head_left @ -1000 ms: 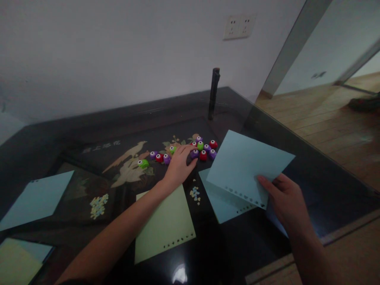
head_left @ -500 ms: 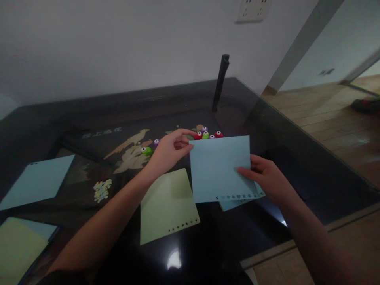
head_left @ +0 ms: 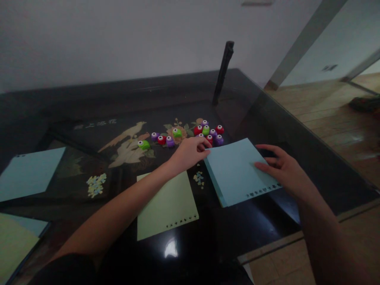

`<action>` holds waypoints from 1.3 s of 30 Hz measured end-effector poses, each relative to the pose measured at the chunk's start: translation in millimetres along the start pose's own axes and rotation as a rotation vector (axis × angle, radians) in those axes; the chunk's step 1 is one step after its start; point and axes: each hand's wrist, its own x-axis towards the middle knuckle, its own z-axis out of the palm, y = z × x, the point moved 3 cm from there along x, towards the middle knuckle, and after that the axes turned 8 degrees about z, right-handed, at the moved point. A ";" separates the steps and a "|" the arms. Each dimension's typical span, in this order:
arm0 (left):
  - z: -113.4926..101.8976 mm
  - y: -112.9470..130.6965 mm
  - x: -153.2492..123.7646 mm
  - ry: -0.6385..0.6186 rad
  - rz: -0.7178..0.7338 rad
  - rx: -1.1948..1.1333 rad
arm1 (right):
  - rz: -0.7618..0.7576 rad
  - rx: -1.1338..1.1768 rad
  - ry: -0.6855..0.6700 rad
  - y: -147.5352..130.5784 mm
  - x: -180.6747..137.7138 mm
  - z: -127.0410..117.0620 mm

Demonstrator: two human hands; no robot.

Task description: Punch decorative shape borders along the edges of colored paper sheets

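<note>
My left hand [head_left: 192,152] pinches the upper left corner of a blue sheet of paper [head_left: 240,170]. That sheet lies over other blue paper at the right, its left edge slightly raised, with a row of small punched shapes along its near edge. At the sheet's right edge is my right hand [head_left: 277,164], thumb and fingers apart, the thumb tip at the paper. A pale green sheet [head_left: 169,209], also punched along its near edge, lies beneath my left forearm. Between the sheets are small paper cut-outs [head_left: 198,180]. Several red, green and purple craft punches [head_left: 209,132] stand beyond my left hand.
At the left lie a blue sheet [head_left: 32,172], a yellow-green sheet [head_left: 14,245] over blue, and a heap of paper cut-outs [head_left: 96,185]. A dark post [head_left: 223,73] rises at the back of the glossy dark table [head_left: 118,93], near the wall.
The blue sheet has come down to the right onto the other blue paper. My left hand moved right with its corner; my right hand's fingers have spread. More punches and cut-outs are uncovered.
</note>
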 end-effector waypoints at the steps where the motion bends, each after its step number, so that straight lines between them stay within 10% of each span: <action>1: 3.4 -0.3 1.2 -0.008 0.014 0.051 | -0.003 -0.022 0.018 4.8 0.9 -1.9; 39: 17.8 -1.6 -4.0 -0.207 -0.004 0.455 | -0.256 -0.664 0.213 26.5 5.7 5.7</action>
